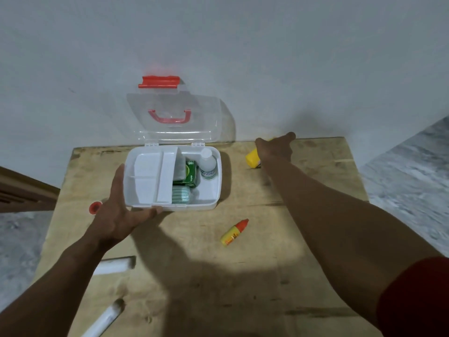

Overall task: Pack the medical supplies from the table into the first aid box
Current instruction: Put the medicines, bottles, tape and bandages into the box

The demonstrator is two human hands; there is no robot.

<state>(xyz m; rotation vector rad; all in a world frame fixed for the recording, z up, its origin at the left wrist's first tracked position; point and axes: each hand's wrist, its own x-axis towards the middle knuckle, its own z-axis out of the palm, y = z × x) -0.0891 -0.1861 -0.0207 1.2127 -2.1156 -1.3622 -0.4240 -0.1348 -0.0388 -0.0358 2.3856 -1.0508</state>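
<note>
My left hand (116,215) lies flat and spread against the near-left corner of the box (213,190), smooth white plastic with a clear lid (175,115) propped open. Inside sit a white tray (153,176), a green carton (190,173), a round white bottle (207,165) and a ribbed pale-green pack (181,194). My right hand (275,148) closes over a yellow container (252,160) on the rough wooden table (267,276). A small yellow dropper (234,232) lies nearer.
</note>
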